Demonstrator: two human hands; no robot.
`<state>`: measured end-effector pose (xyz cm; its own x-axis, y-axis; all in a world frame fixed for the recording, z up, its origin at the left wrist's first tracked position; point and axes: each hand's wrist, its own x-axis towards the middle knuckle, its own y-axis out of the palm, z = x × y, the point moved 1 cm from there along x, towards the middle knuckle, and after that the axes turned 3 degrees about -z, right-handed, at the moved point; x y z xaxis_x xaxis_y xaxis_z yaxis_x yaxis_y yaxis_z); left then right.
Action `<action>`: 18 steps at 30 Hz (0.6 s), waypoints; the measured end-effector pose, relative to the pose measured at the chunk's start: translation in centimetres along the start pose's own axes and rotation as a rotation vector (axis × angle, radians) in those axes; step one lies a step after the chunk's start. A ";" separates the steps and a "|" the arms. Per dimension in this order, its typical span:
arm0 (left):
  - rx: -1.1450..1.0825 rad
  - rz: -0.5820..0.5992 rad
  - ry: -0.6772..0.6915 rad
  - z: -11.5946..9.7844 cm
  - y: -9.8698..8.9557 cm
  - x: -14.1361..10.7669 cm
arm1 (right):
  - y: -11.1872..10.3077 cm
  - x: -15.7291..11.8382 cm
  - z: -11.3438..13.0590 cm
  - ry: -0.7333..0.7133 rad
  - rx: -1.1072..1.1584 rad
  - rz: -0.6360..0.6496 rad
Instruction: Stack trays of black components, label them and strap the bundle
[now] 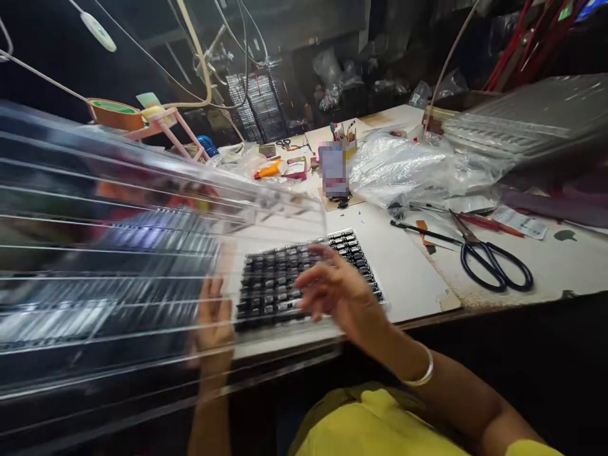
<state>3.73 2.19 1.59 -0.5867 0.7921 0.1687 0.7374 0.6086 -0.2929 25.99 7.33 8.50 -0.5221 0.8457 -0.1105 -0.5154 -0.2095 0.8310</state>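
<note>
My left hand [216,323] shows through a blurred, clear ribbed plastic tray [156,367] that fills the left foreground. Its fingers are stretched upward, beside the left edge of a tray of small black parts [270,278]; whether it touches either tray is unclear. Over the right part of that black-filled tray hovers my right hand [344,294], fingers apart and slightly bent, with nothing in them. Rows of black pieces with pale metallic marks fill the tray, which lies on a white board [408,278]. Part of the rows is hidden under my right hand.
Black-handled scissors [496,263] lie at the right, near tweezers-like tools and a red pen-like tool [506,225]. Crumpled clear plastic [408,168] and a small upright blurred-out object [334,168] stand behind. Stacked trays [527,123] rise at the right. Cables hang above left.
</note>
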 end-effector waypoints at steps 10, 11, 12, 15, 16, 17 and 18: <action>-0.383 0.009 -0.375 3.9 -3.9 2.7 | -7.2 -0.1 4.8 -0.090 -0.427 -0.293; -0.411 0.014 -0.385 4.0 -3.9 2.8 | -7.5 -0.2 4.6 -0.077 -0.452 -0.308; -0.443 0.013 -0.393 4.0 -3.9 2.8 | -7.7 -0.3 4.6 -0.073 -0.477 -0.333; -0.527 -0.023 -0.410 4.0 -4.1 2.6 | -8.6 -0.2 5.2 -0.112 -0.510 -0.443; -0.535 -0.036 -0.418 4.1 -4.2 2.5 | -8.9 0.0 5.5 -0.125 -0.506 -0.482; -0.538 -0.042 -0.424 4.2 -4.3 2.4 | -9.1 0.3 5.9 -0.133 -0.496 -0.518; -0.541 -0.044 -0.428 4.3 -4.4 2.3 | -9.3 0.6 6.2 -0.132 -0.485 -0.547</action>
<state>-2.28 1.09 -0.74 -0.6181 0.7456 -0.2491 0.7083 0.6657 0.2348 34.66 12.83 4.13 -0.0347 0.9371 -0.3474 -0.9365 0.0909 0.3387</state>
